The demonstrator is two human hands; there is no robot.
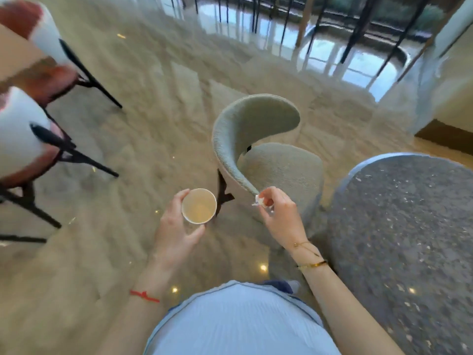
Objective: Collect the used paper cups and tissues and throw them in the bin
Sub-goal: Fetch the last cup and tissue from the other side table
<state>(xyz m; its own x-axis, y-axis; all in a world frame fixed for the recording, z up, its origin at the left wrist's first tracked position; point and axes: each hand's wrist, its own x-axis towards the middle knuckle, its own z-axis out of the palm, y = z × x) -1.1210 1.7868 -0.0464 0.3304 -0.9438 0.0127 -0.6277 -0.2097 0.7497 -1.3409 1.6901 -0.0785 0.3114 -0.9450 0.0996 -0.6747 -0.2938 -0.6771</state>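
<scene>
An upright white paper cup (199,206) with a pale brown inside is held from the side by my left hand (176,229), low in the middle of the view. A little to the right, my right hand (277,213) pinches a small crumpled white tissue (259,201) between its fingertips. Both hands hover above the glossy floor, about a cup's width apart. No bin is in view.
A grey woven chair (256,149) with a curved back stands just beyond my hands. A round speckled grey table (409,239) fills the right side. Two white-and-red chairs (23,139) with black legs stand at the left. Glossy beige floor (153,98) stretches ahead to dark railings.
</scene>
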